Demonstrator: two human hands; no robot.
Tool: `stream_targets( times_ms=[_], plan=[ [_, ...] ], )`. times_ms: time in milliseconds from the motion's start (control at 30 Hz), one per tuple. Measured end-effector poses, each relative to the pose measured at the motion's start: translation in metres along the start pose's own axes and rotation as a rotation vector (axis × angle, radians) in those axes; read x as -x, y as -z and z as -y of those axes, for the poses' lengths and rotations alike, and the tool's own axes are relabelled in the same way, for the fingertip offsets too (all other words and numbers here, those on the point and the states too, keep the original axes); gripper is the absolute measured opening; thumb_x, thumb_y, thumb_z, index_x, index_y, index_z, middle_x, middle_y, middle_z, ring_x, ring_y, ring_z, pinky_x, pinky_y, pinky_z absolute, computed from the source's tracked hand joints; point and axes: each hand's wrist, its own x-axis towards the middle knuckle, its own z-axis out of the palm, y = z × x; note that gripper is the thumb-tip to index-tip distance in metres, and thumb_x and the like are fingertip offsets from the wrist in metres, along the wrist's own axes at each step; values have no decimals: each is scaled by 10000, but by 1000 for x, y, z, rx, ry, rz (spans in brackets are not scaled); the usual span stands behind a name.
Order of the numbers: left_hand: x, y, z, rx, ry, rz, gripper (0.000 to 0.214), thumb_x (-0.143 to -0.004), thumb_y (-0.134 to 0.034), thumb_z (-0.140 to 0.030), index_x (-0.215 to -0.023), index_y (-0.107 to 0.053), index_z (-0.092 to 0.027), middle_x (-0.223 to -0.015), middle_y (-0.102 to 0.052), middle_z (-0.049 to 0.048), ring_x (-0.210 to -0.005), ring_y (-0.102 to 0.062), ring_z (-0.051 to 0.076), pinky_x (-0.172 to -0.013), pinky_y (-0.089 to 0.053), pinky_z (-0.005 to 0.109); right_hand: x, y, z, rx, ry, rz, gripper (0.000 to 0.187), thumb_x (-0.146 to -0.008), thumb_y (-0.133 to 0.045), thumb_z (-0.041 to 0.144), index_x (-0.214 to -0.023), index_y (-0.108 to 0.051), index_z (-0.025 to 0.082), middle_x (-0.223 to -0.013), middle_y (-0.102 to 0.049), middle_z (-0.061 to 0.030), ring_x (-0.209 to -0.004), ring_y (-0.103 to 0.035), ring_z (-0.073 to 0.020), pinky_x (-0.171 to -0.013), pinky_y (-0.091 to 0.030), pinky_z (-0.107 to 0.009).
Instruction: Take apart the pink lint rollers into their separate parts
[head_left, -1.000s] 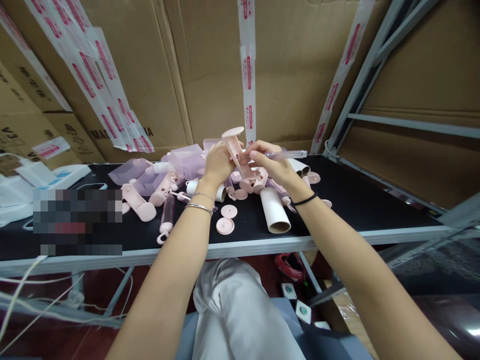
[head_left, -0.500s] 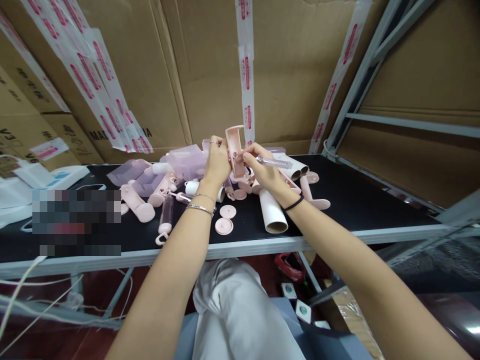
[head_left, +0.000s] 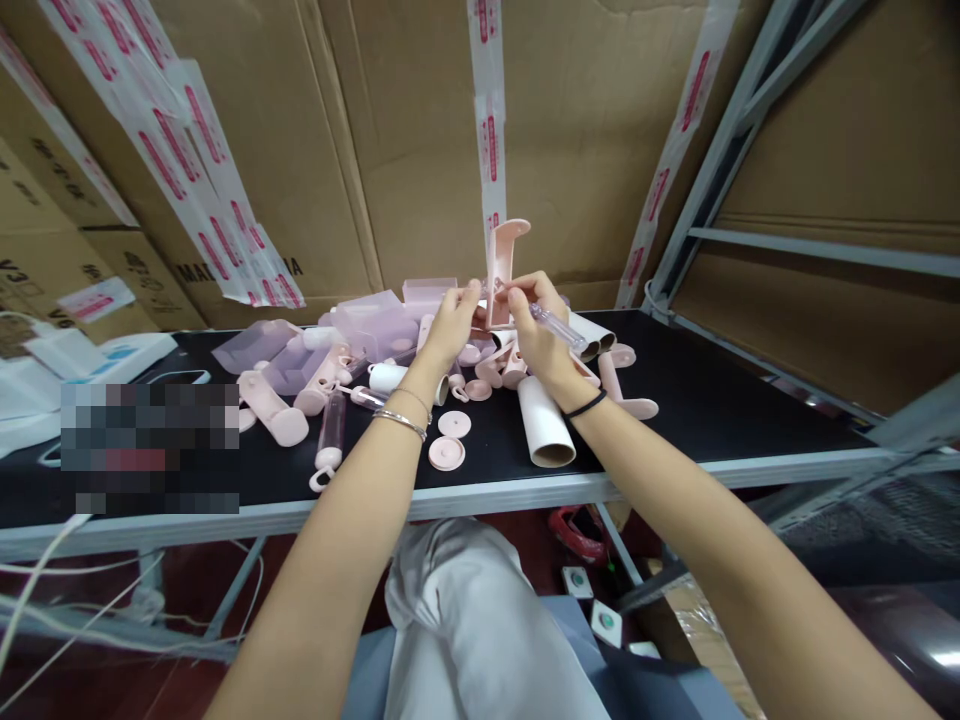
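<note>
Above a heap of pink plastic parts (head_left: 480,365) on a black table (head_left: 712,400), both my hands meet on one piece. A pink handle-shaped part (head_left: 501,265) stands almost upright between them, its round end on top. My left hand (head_left: 452,330) pinches its lower end with fingers closed. My right hand (head_left: 534,325) grips the same lower end from the right and also holds a clear tube (head_left: 556,326) that slants down to the right.
A white cardboard tube (head_left: 545,425) and two pink discs (head_left: 450,445) lie near the table's front edge. Pale purple covers (head_left: 367,320) sit at the back left. Cardboard boxes (head_left: 375,150) wall the rear; a metal rack (head_left: 750,110) rises on the right. A blurred patch hides the left side.
The pink part has swung from a leftward tilt to nearly upright and risen. My left hand has shifted from wrapping its side to pinching its base; the clear tube now points downward.
</note>
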Motion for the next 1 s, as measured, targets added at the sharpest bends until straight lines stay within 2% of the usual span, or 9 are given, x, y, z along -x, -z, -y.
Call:
stream_targets(
  times_ms=[167,267,367,467,600,700,800,900,1000],
  plan=[
    [10,0,-7,106,112,259,311,-937,-499,-461,-929,-558,-156,-752,-592,18,-627,-614,116,-620,-513,252,-2,0,-4,16,-37,-55,197,-909,-494,431,-922,-472,236,-877,-632,-20,-848,-632,-172,-817,-498,-347],
    [12,1,-6,154,186,343,360,-946,-457,-497,-982,-575,-159,-771,-629,37,-638,-625,136,-651,-534,299,-2,0,-3,86,-46,0,199,-902,-497,429,-874,-456,236,-812,-592,-1,-782,-604,-162,-765,-489,-332],
    [11,0,-3,212,167,391,336,-958,-458,-455,-1022,-580,-148,-852,-662,60,-728,-648,148,-717,-543,321,-3,0,-1,159,-41,81,163,-886,-503,387,-846,-455,236,-772,-575,15,-723,-567,-150,-717,-470,-315],
    [8,-1,0,243,143,333,291,-957,-486,-415,-984,-567,-138,-868,-656,54,-746,-641,128,-753,-534,306,-5,1,1,159,-39,94,143,-869,-517,357,-827,-462,232,-748,-572,21,-696,-543,-141,-702,-456,-299],
    [6,-1,1,251,127,204,324,-928,-520,-470,-963,-557,-150,-831,-616,33,-681,-605,109,-673,-511,261,-7,7,4,129,-23,82,146,-865,-534,353,-817,-475,228,-717,-561,28,-669,-523,-130,-671,-442,-276],
    [6,0,-1,252,108,173,316,-887,-593,-467,-944,-568,-157,-775,-572,-1,-644,-567,86,-626,-477,222,-7,11,4,82,16,113,143,-857,-565,351,-834,-514,218,-758,-598,17,-687,-548,-131,-688,-455,-282],
    [6,2,-2,199,85,124,253,-806,-715,-339,-870,-559,-150,-719,-536,-36,-580,-509,54,-570,-425,185,-8,14,4,13,64,187,155,-868,-555,339,-946,-587,209,-929,-676,-30,-847,-623,-162,-801,-491,-322],
    [3,4,-1,125,73,-7,241,-735,-752,-210,-830,-538,-153,-672,-520,-57,-542,-486,48,-534,-400,180,-10,14,3,-66,78,273,257,-908,-459,293,-1113,-599,226,-1117,-677,-62,-1014,-632,-183,-884,-504,-362],
    [1,6,3,91,65,-130,227,-720,-715,-133,-848,-531,-167,-646,-516,-73,-527,-493,54,-533,-417,188,-11,14,2,-152,45,305,294,-939,-397,313,-1159,-578,240,-1141,-658,-65,-965,-633,-173,-828,-534,-358]
  ],
)
